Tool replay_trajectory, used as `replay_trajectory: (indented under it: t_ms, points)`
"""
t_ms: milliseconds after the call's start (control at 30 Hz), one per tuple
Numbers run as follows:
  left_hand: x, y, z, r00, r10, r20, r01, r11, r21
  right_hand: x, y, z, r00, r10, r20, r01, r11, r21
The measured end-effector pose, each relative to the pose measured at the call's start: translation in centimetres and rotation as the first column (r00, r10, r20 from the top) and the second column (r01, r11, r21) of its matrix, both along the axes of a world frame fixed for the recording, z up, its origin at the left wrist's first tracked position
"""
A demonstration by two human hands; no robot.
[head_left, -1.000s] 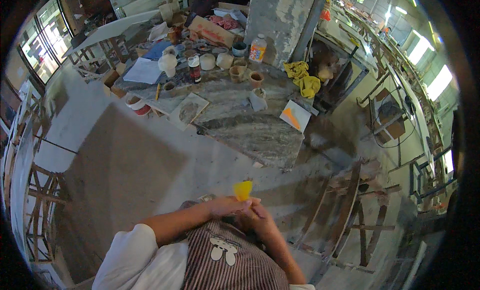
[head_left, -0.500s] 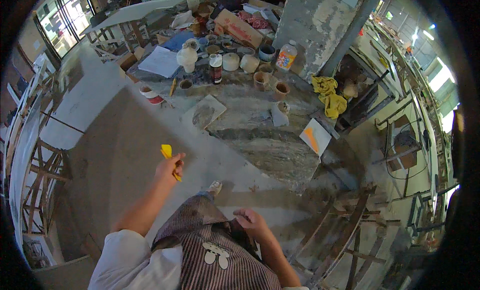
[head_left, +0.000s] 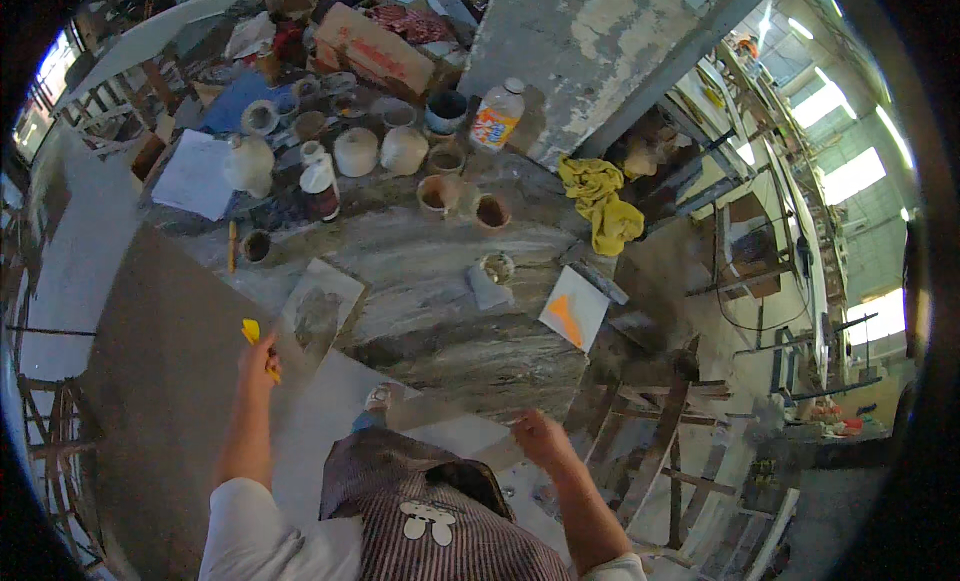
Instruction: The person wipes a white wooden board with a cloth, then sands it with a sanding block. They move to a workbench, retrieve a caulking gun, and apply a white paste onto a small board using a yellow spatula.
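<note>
My left hand (head_left: pixel 258 362) is closed round a small yellow scraper (head_left: pixel 251 331), whose flat end sticks up past the fingers. Just right of that hand lies a pale square board (head_left: pixel 345 281) with a grey smear on it, on the corner of a grey streaked stone slab (head_left: pixel 440 356). My right hand (head_left: pixel 545 441) hangs in front of the slab's near edge, its fingers loosely curled. Nothing shows in it, though motion softens its outline. Farther right on the slab is a white board (head_left: pixel 592 299) with an orange patch.
Several pots and cups crowd the slab's far side, with a brown cup (head_left: pixel 492 212), a dark-labelled can (head_left: pixel 320 193) and an orange-labelled bottle (head_left: pixel 498 116). A yellow cloth (head_left: pixel 600 201) lies at the right edge. A pillar (head_left: pixel 570 61) rises behind. Wooden trestles (head_left: pixel 680 451) stand at right.
I have come nearer to the slab, and my view has swung right. My left hand, still holding the scraper, is now beside the smeared board. My right hand has moved outward, its fingers more curled.
</note>
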State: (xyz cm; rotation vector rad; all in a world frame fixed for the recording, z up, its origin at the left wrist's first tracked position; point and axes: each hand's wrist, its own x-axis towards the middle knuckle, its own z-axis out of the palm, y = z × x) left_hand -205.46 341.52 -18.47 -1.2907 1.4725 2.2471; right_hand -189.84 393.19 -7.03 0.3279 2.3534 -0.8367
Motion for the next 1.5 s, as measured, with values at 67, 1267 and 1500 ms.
replay_trajectory:
  t_ms: [67,1267,1500]
  points:
    - [1.0,1.3,1.5,0.993,-0.041,0.114,0.049,0.996,-0.072,-4.7,2.3,3.6,0.994,-0.079,0.079,0.072,0.994,0.079]
    - [24.2,43.9,-2.4,0.976,0.14,0.165,-0.215,0.721,0.658,9.5,9.7,3.5,0.877,0.454,-0.158,-0.415,0.88,0.231]
    - [23.7,45.3,-1.9,0.975,0.171,0.144,-0.224,0.736,0.639,7.9,4.7,4.8,0.854,0.52,-0.028,-0.476,0.8,0.365]
